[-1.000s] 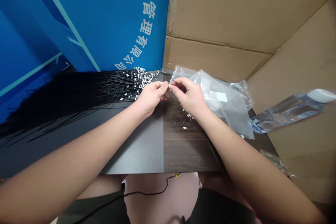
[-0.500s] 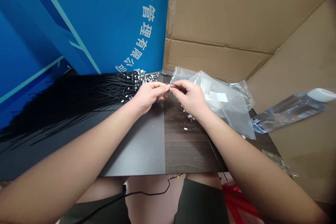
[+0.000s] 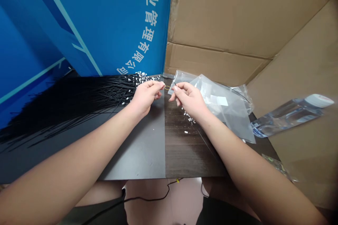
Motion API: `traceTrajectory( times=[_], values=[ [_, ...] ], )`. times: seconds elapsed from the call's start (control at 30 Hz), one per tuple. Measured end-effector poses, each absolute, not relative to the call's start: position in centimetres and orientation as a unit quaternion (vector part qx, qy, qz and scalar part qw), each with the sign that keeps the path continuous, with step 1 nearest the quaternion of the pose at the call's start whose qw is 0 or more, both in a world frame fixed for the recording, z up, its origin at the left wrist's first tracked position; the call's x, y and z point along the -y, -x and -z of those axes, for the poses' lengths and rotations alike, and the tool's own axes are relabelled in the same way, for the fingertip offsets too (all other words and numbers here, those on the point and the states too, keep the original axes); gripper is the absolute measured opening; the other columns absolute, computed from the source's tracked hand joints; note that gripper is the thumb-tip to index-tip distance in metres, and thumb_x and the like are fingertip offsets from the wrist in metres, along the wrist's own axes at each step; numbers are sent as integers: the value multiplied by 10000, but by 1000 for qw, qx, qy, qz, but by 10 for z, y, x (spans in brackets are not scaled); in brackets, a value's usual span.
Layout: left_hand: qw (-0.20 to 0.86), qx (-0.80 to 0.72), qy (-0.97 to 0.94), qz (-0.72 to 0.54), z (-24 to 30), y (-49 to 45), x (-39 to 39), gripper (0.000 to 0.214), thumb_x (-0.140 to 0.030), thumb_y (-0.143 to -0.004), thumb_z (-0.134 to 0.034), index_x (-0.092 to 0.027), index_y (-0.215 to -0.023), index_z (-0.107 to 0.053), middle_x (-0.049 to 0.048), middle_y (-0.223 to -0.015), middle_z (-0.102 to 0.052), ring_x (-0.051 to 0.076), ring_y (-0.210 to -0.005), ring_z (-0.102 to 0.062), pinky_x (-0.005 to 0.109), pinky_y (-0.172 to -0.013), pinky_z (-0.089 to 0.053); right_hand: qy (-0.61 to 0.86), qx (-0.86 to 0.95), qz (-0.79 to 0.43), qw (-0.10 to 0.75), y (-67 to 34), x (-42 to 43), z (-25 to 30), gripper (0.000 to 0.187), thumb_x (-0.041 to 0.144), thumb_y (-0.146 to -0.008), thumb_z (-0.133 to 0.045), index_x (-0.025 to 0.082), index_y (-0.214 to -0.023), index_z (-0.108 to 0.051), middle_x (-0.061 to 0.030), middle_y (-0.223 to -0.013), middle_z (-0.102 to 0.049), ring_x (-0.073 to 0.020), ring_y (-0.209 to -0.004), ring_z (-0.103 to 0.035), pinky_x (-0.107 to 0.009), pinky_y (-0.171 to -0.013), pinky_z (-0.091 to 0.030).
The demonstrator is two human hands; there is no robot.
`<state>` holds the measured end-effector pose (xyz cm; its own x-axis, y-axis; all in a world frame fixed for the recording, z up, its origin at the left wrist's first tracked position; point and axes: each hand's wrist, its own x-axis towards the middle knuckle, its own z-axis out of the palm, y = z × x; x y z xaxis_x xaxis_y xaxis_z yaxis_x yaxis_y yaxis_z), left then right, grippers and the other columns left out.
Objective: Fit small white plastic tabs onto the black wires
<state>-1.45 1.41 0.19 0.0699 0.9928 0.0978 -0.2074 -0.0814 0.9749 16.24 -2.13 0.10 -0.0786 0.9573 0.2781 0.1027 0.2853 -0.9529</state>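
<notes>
My left hand is closed in a pinch, with a speck of white at its fingertips. From there a thin yellow loop reaches into the gap between my hands. My right hand pinches a thin black cable, whose short end pokes up above the thumb. A dark strand runs from under that wrist toward the table's front edge. Left of my left hand lies a large bundle of black cables, many with small white tags at their ends.
Clear plastic bags lie behind my right hand. White scraps dot the brown table. A water bottle leans at the right by cardboard panels. A blue printed panel rises behind the bundle. A cord hangs below the table.
My hands have drawn apart from fingertip contact, so the yellow loop now shows between them. The dark strand near my right forearm has shifted.
</notes>
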Motion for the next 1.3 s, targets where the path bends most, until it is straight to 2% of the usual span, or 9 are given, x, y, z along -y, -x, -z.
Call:
traceTrajectory(
  times=[0.17, 0.27, 0.43, 0.77, 0.9, 1.1, 1.3],
  values=[
    [588, -343, -480, -554, -8, 13, -9, 255, -365, -729, -901, -180, -834, -759, 51, -994, -758, 116, -795, -623, 260, -727, -495, 399, 558, -514, 515, -159, 24, -5, 257, 443, -951, -708, 215, -962, -590, 3, -734, -755, -79, -501, -538, -217, -459, -366],
    [627, -310, -478, -531, -11, 12, -6, 252, -357, -747, -901, -176, -867, -772, 66, -1050, -777, 141, -868, -660, 279, -768, -514, 377, 538, -561, 503, -157, 24, -3, 309, 464, -905, -764, 205, -957, -604, -14, -763, -775, -87, -527, -600, -200, -445, -402],
    [639, -299, -477, -524, -9, 12, -6, 254, -372, -757, -912, -178, -861, -787, 75, -1062, -794, 153, -883, -675, 276, -747, -496, 362, 500, -610, 496, -155, 22, 1, 369, 485, -849, -836, 203, -958, -624, -8, -770, -776, -100, -563, -662, -200, -458, -473],
    [637, -299, -494, -511, -2, 13, -10, 245, -379, -762, -920, -182, -856, -809, 73, -973, -786, 153, -835, -669, 278, -702, -467, 371, 460, -635, 497, -154, 23, -2, 152, 308, -973, -712, 188, -913, -642, -14, -750, -769, -89, -528, -650, -189, -454, -492],
    [618, -311, -504, -517, -1, 13, -10, 261, -391, -748, -924, -178, -842, -806, 79, -966, -790, 141, -798, -653, 269, -677, -443, 379, 460, -636, 490, -152, 24, -1, 136, 279, -1009, -660, 179, -923, -630, -20, -751, -772, -88, -520, -654, -183, -454, -502],
    [601, -326, -505, -527, -2, 11, -8, 263, -391, -728, -923, -177, -822, -802, 70, -964, -788, 100, -683, -565, 266, -644, -433, 393, 472, -604, 508, -153, 23, 2, 273, 382, -944, -778, 212, -955, -564, -36, -792, -796, -144, -601, -734, -211, -471, -544],
    [619, -311, -497, -522, -1, 11, -8, 262, -386, -739, -926, -172, -833, -807, 74, -916, -774, 146, -800, -642, 288, -727, -500, 374, 468, -608, 521, -154, 22, 4, 262, 365, -888, -833, 184, -890, -643, -21, -828, -762, -119, -650, -719, -225, -527, -589]
  ],
)
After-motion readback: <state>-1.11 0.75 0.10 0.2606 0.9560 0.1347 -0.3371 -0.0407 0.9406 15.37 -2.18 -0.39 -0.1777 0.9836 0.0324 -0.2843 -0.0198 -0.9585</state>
